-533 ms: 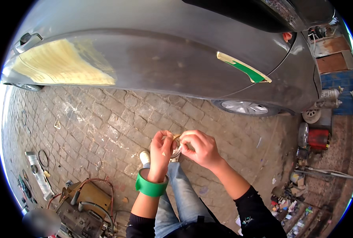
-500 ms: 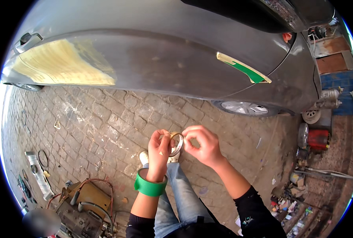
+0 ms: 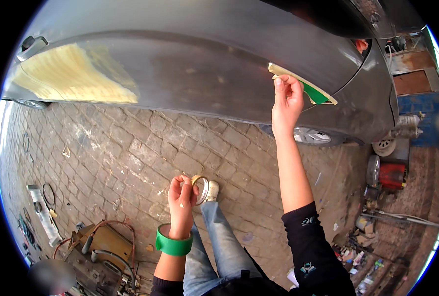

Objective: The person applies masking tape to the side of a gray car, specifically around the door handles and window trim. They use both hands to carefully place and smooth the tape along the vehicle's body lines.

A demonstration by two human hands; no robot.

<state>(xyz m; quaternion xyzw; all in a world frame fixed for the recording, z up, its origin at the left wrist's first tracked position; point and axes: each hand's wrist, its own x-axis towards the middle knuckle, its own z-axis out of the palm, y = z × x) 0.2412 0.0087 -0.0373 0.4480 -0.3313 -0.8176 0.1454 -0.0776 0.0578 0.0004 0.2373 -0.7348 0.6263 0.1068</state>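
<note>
My left hand, low in the middle, is closed on the edge of a narrow roll of masking tape. Around that wrist sits a wider roll of green tape. My right hand reaches up to the grey car, its thumb and fingers pinched on a small pale piece of masking tape. The pinch is at the left part of a slanted patch on the car's side, made of green tape edged with cream masking tape. My fingers hide part of that patch.
Cream filler covers part of the car's side at left. A wheel shows below the car. On the paving stands a machine with cables at lower left. A red container and scattered litter lie at right.
My right hand has left the tape roll and moved up to the patch on the car with a small piece of tape. My left hand has shifted slightly down and left with the roll.
</note>
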